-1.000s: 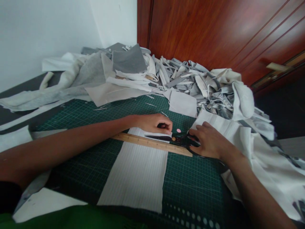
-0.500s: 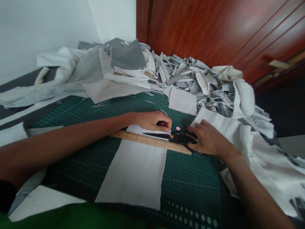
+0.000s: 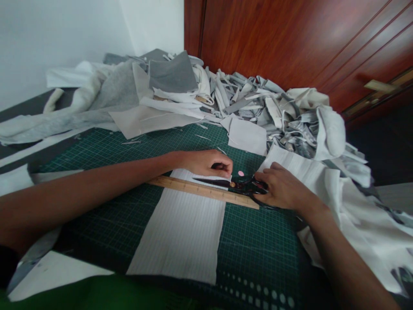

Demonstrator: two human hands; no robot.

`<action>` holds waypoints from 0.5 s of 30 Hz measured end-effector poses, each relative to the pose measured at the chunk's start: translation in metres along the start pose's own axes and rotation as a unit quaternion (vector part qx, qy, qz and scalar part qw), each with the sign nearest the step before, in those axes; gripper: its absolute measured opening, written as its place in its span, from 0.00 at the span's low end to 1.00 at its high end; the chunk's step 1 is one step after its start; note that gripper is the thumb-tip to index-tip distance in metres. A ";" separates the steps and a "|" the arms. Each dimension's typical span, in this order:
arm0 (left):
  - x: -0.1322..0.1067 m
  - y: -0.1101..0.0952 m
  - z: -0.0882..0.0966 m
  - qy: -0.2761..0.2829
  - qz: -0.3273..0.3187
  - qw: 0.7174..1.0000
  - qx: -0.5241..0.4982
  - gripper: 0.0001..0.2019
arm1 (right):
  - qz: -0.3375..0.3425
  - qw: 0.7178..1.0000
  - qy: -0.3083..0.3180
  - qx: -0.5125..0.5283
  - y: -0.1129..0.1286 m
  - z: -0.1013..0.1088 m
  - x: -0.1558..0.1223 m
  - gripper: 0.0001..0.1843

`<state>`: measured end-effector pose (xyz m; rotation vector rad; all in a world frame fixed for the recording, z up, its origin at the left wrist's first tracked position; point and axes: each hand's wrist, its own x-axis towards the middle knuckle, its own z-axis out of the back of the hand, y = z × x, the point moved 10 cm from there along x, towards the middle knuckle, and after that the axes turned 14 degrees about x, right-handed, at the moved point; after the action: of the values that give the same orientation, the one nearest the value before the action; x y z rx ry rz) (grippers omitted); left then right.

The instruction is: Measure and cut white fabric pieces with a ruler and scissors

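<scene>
A white ribbed strip of fabric [image 3: 180, 232] lies over the green cutting mat [image 3: 258, 241]. Across it rests a wooden ruler [image 3: 193, 187]. My left hand [image 3: 206, 162] is above the ruler, thumb and fingers closed in a pinch at the fabric's upper right edge. My right hand [image 3: 280, 185] is wrapped round the handles of black scissors [image 3: 237, 186]. Their blades point left along the fabric, just above the ruler and below my left fingers. A small pink disc [image 3: 241, 173] sits on the mat between the hands.
A heap of grey and white fabric scraps [image 3: 245, 94] lines the back, against a brown door [image 3: 274, 43]. Larger cloth pieces [image 3: 106, 90] spread at the left. White fabric [image 3: 358, 219] drapes along the right, beside my right forearm. A pale square piece [image 3: 248, 135] lies behind the hands.
</scene>
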<state>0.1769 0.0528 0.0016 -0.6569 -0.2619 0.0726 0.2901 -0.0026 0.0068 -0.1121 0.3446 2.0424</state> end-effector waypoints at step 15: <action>0.001 0.002 0.000 -0.008 0.006 1.000 -0.010 0.09 | -0.003 1.000 0.015 0.003 -0.001 -0.003 0.001 0.15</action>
<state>0.1774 0.0546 0.0007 -0.6781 -0.2749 0.0861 0.2906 -0.0024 0.0040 -0.1392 0.3689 2.0360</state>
